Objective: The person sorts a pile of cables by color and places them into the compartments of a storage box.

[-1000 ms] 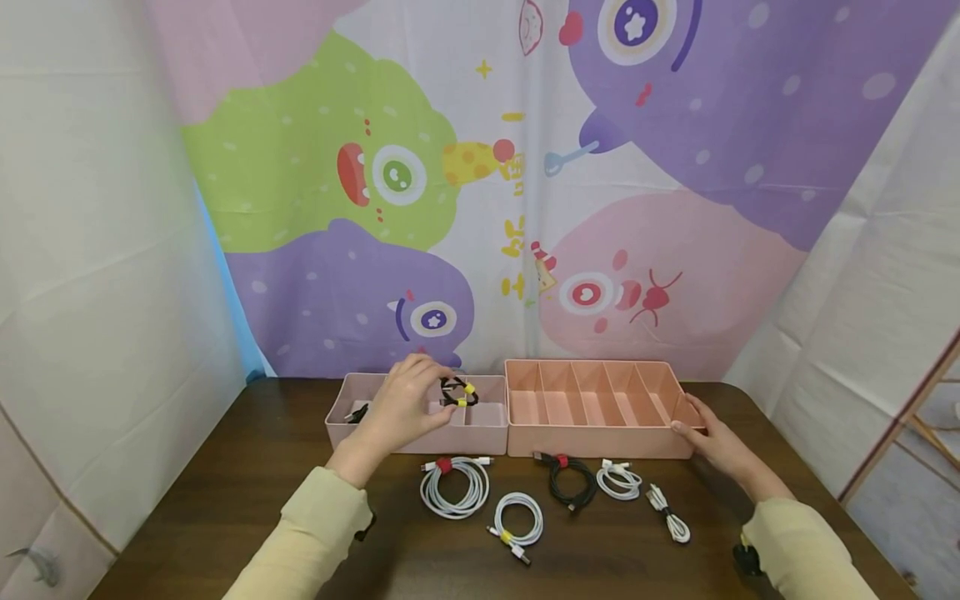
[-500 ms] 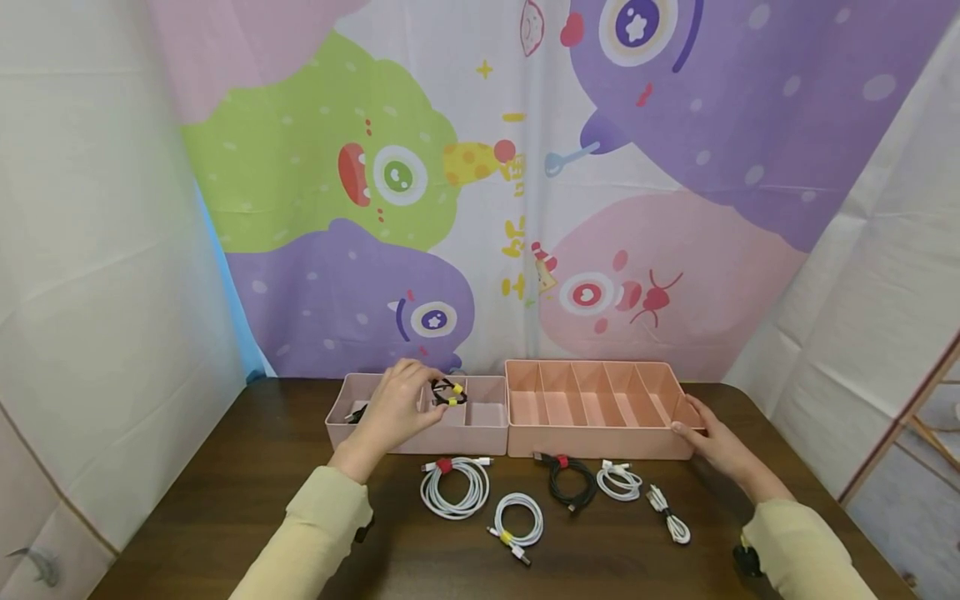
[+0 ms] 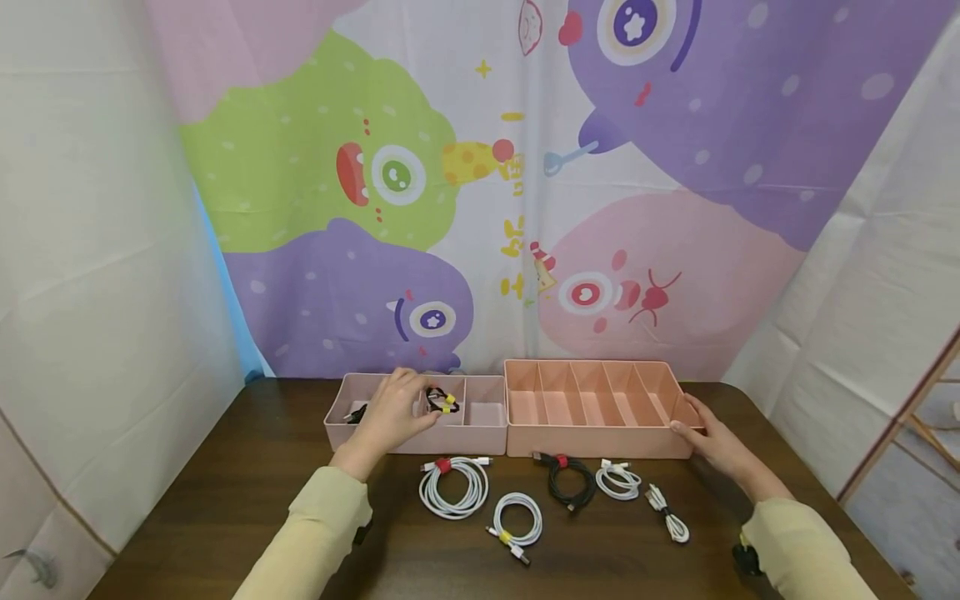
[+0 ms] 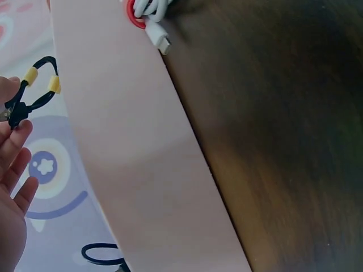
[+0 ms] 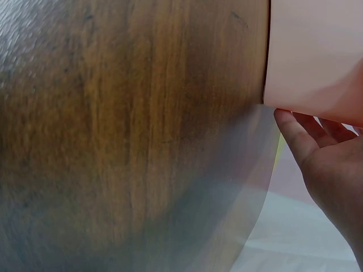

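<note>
My left hand (image 3: pixel 388 417) pinches a small looped black cable (image 3: pixel 450 399) between thumb and fingertips. Two yellow ties wrap the loop, which hangs over the middle compartment of the mauve divided box (image 3: pixel 450 440). In the left wrist view the cable's black plug (image 4: pixel 19 112) shows at the fingertips, and the other fingers stay spread. My right hand (image 3: pixel 723 446) rests against the right end of the peach divided box (image 3: pixel 600 442), thumb by its front corner. The right wrist view has those fingers (image 5: pixel 295 133) touching the end wall.
Another black cable (image 3: pixel 356 413) lies in the mauve box's left compartment. In front of the boxes are a large white coil (image 3: pixel 482 487), a white coil with a yellow tie (image 3: pixel 538 521), a black coil (image 3: pixel 555 487) and two smaller white cables, one bundled (image 3: pixel 677 528). A printed curtain (image 3: pixel 487 333) hangs behind.
My left hand has lowered the black cable and brought it slightly left, toward the mauve box's middle compartment. The right hand stays at the peach box's end.
</note>
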Demonstrator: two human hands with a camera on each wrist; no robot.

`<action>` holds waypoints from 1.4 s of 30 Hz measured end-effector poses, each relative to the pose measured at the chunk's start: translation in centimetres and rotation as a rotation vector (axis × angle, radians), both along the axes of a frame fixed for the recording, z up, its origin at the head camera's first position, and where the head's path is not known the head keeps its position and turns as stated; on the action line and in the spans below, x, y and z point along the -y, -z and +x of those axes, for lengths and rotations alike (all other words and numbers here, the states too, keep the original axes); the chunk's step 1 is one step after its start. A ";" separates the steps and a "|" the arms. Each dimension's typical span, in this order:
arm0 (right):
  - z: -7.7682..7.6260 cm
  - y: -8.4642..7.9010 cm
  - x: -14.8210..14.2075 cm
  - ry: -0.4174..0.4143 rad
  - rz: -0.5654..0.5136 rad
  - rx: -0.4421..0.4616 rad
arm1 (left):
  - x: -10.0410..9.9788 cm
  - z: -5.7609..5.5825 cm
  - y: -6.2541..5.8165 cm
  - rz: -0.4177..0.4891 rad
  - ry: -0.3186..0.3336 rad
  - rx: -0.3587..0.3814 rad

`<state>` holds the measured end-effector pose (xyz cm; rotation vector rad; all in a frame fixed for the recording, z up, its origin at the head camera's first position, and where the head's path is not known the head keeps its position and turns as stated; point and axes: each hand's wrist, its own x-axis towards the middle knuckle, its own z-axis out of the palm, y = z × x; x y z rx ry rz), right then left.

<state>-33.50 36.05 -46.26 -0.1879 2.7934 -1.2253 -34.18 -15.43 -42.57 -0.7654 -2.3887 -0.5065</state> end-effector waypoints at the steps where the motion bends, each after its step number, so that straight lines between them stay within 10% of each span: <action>1: 0.0 0.0 0.0 -0.001 0.001 0.000 | 0.0 -0.1 0.1 -0.006 -0.005 0.013; 42: -0.2 0.2 -0.1 0.023 0.014 0.000 | 0.4 -1.5 2.0 -0.059 -0.113 0.217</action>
